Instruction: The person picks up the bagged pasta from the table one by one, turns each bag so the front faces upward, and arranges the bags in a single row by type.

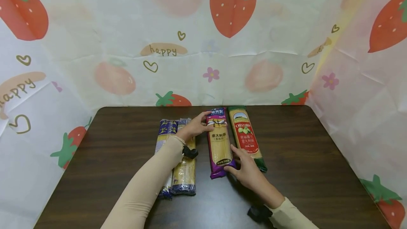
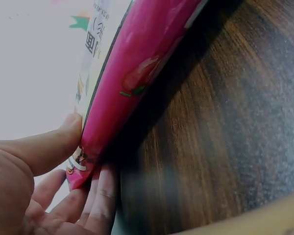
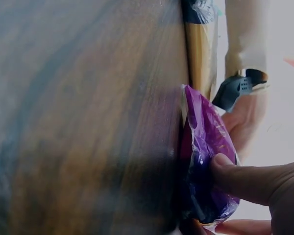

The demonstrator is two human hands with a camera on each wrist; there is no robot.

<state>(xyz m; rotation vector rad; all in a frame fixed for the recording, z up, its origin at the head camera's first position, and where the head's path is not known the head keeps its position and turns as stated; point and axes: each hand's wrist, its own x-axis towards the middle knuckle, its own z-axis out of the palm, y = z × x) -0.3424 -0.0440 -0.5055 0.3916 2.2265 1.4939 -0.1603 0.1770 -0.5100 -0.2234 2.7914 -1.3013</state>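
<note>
A purple packet of pasta (image 1: 220, 144) lies lengthwise near the middle of the dark table. Its far end is held by my left hand (image 1: 194, 127); in the left wrist view the thumb presses the top face and the fingers reach under the pink end (image 2: 105, 112). My right hand (image 1: 248, 172) grips the near right corner. The right wrist view has its thumb (image 3: 242, 178) on the crinkled purple end (image 3: 206, 142), the other fingers mostly hidden. Just right of it lies a red and green Olivoilà pasta packet (image 1: 244, 131).
Left of the purple packet, blue-ended clear packets of pasta (image 1: 184, 174) lie side by side, partly covered by my left forearm. The brown wooden table (image 1: 295, 158) meets a strawberry-print sheet (image 1: 197, 77) at its back and sides.
</note>
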